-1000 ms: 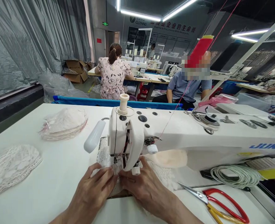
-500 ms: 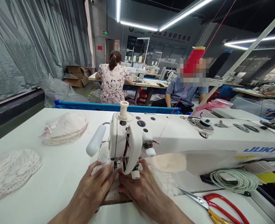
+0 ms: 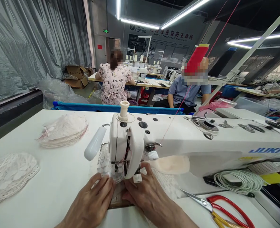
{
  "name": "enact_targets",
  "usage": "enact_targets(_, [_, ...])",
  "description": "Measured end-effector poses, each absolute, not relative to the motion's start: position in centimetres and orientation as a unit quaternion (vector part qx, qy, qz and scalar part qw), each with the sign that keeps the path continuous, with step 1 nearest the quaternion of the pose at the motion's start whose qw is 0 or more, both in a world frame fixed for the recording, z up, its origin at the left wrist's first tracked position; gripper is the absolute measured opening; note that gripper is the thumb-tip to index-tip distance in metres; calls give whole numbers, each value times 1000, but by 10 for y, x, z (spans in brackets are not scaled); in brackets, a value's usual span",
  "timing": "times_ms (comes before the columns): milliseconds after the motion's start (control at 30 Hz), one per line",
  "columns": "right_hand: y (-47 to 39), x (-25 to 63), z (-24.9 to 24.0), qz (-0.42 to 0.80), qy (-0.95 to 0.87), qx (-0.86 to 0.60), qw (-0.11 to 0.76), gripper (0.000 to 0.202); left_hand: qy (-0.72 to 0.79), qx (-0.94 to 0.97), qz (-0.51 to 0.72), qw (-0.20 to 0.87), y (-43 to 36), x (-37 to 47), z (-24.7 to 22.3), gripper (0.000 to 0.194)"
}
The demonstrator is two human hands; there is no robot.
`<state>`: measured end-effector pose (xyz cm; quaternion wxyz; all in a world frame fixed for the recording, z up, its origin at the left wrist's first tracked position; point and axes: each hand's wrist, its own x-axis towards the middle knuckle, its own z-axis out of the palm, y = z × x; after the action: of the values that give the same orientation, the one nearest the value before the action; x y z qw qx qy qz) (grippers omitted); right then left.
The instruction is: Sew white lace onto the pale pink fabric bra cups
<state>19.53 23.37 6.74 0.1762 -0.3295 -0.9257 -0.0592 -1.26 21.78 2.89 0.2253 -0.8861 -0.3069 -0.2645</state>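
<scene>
White surface (image 3: 61,177) spread beneath the work, smooth and plain, probably so that cloth would slide over it easily. Nearest, the left hand (image 3: 92,194) lay with fingers together on the edge of a lace piece (image 3: 104,161), apparently to keep it flat; its underside was hidden, so I could not tell whether that grip was closed or merely pressing. Opposite, the right hand (image 3: 148,191) bent its fingers beside a white knob (image 3: 137,178), its grip partly covered, and how far it was closed could not be told either. The lace piece lay under the head of the sewing machine (image 3: 180,134), at the presser foot (image 3: 116,167), with a hand on each side, seemingly for control from both edges. Scissors (image 3: 206,203) rested just right of the right forearm, likely for quick reach. A near lace stack (image 3: 11,177) and a farther pale stack (image 3: 64,131) sat to the left, presumably kept clear of the needle. Beyond the surface ran a blue cloth rail (image 3: 118,109), while a red thread cone (image 3: 197,58) stood high, perhaps so its strand fed down freely. Farther off sat a person in a floral dress (image 3: 113,84) and a person in a blue shirt (image 3: 189,96), before a dark lettered wall (image 3: 170,47).
</scene>
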Motion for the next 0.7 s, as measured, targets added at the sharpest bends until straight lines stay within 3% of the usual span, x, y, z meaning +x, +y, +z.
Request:
enact_targets(233, [234,195,71,-66,-920,-338,189,23,-310,-885,-274,213,220,-13,26,35])
enact_targets(700, [242,202,70,-93,-895,-403,170,18,-327,-879,-271,218,241,-30,8,37])
